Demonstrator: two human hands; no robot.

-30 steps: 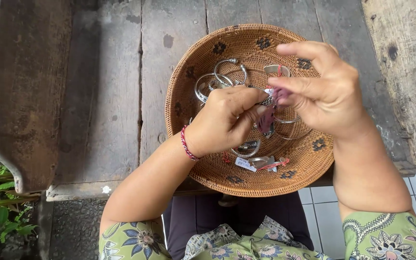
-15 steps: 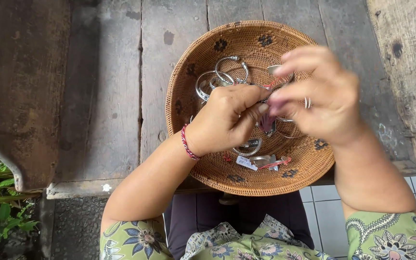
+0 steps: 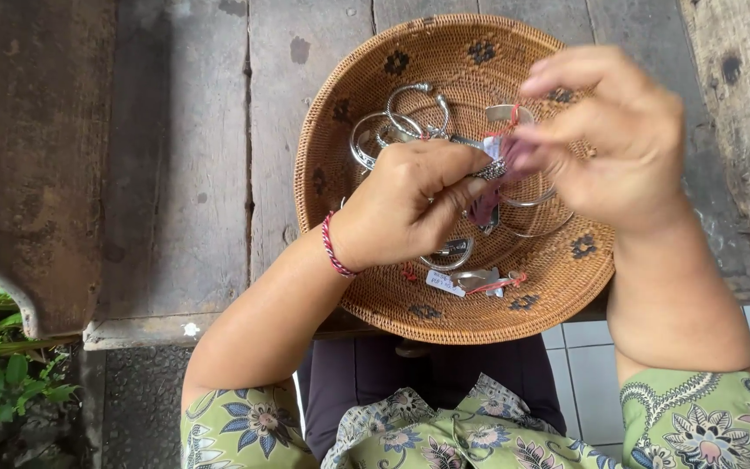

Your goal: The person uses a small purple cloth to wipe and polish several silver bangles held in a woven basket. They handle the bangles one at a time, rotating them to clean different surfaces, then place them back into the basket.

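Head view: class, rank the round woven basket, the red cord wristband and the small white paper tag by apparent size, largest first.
1. Round woven basket
2. Red cord wristband
3. Small white paper tag; close to the wristband in apparent size, so those two are unsure.

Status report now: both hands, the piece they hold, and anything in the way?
Left hand pinching small silver piece. Right hand rubbing it with purple cloth. Both above woven basket of silver bangles. Nothing in the way.

The round woven rattan basket was honey-brown, dotted with dark flower-like motifs. The metal bangles in it shone silver (one tag string was red). A red-and-white cord bracelet circled the left wrist. The sleeves were green with blue-and-cream floral print; the wooden planks weathered grey-brown.
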